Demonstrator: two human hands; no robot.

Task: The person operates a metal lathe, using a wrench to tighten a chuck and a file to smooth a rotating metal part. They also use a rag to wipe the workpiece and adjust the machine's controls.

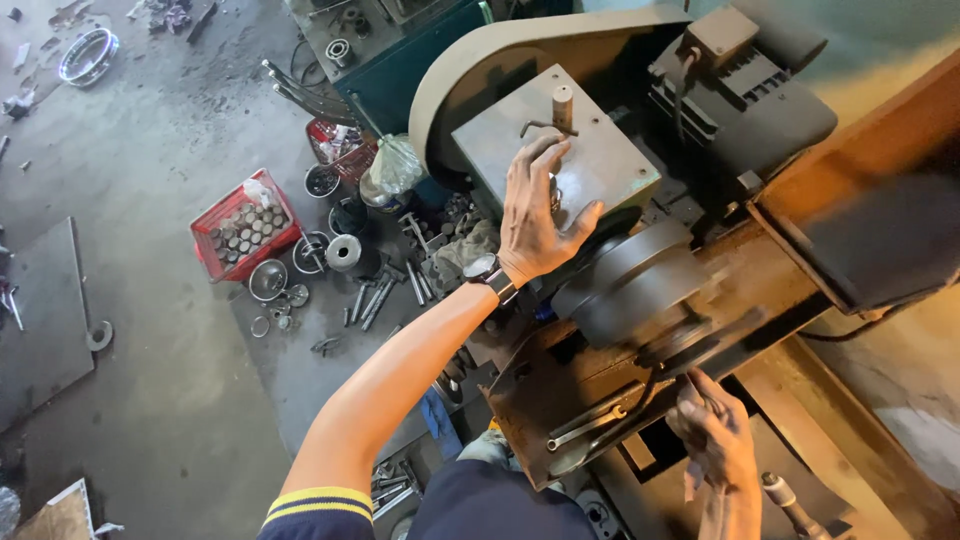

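My left hand (533, 210) lies flat on the grey metal cover plate (600, 165) of a lathe headstock, fingers spread, next to an upright metal peg (563, 107). A watch sits on that wrist. My right hand (712, 432) is lower right, fingers curled around a thin dark lever or tool (690, 385) near the round dark chuck (630, 285). What exactly it grips is blurred. A wrench (585, 428) lies on the rusty machine bed (560, 380) left of that hand.
A dark electric motor (745, 95) sits behind the cover plate. On the floor to the left stand a red crate (205, 245) of metal cylinders, rings, bolts and a dark round part (344, 252). A metal ring (88, 55) lies far left.
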